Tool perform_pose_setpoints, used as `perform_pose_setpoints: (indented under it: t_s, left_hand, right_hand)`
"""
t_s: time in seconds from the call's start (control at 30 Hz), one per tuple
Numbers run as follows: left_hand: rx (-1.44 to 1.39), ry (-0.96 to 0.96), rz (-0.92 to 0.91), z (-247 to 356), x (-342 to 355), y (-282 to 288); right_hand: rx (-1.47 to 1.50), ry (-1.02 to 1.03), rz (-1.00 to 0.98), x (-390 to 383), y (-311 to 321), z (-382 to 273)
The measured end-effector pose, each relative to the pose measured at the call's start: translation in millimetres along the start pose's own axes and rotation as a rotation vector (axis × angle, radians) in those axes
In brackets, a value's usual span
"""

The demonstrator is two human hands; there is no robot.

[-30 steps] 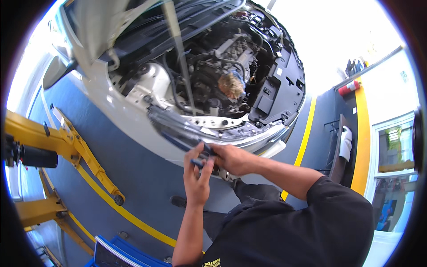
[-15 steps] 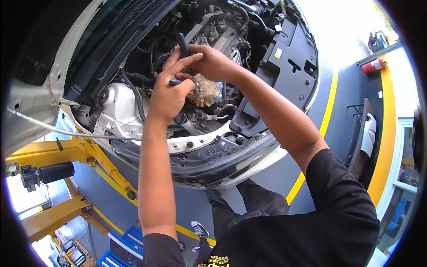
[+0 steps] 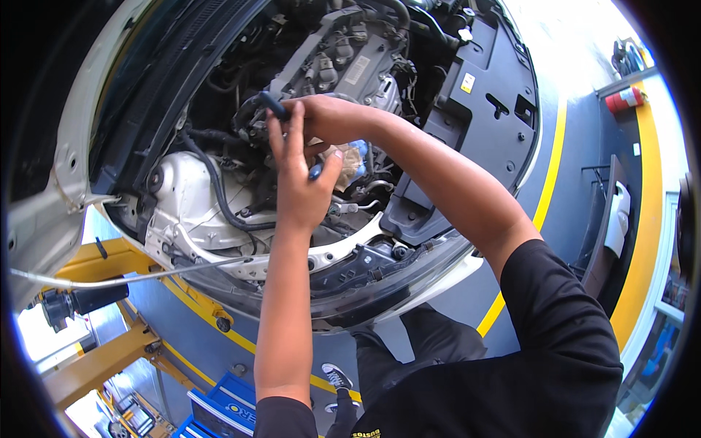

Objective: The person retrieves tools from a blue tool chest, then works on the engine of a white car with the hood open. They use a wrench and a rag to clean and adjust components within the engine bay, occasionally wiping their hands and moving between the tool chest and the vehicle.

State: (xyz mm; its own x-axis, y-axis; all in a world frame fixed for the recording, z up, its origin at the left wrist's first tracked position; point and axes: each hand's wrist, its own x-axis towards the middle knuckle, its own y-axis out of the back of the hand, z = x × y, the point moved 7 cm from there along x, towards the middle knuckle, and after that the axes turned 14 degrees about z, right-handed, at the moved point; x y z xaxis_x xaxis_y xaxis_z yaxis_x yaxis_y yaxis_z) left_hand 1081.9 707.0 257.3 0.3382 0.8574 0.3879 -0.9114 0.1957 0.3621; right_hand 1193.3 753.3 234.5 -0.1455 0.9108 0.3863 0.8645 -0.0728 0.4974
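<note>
Over the engine bay my hands meet close together on a tool with dark blue handle ends [image 3: 274, 106]. One end sticks up beyond my fingertips, and another blue end shows by my left thumb. My left hand [image 3: 303, 179] is closed around it, two fingers reaching up toward the far end. From the right, my right hand [image 3: 328, 120] bends over the tool, its fingers curled and partly hidden. The tool's working end is out of sight behind my hands. A crumpled beige wrapping [image 3: 345, 166] with blue beside it sits just right of my left thumb.
The engine [image 3: 358, 69] lies beyond my hands, a black plastic cover [image 3: 482, 124] to the right. A white strut tower [image 3: 186, 182] is at left. A thin rod [image 3: 146, 276] crosses the lower left. A yellow lift arm [image 3: 109, 365] and blue tool cart [image 3: 226, 409] stand below.
The view has shifted. My hands have turned, and the upper handle end now leans further left and sits lower. The lower blue end has come to the right side of my left hand.
</note>
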Motion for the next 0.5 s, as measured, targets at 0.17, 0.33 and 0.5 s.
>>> perform_pose_setpoints:
  t_s: [0.17,0.33,0.5]
  left_hand:
    - [0.069,0.139,-0.105,6.0,-3.2,5.9]
    - [0.4,0.018,-0.062,22.8,-3.4,16.5]
    - [0.477,0.07,-0.161,24.5,-13.1,28.8]
  right_hand:
    - [0.078,-0.11,0.001,-0.7,3.0,7.5]
    - [0.087,-0.004,-0.083,-2.9,-4.4,-8.1]
    - [0.115,-0.054,-0.296,-7.3,-13.3,-9.2]
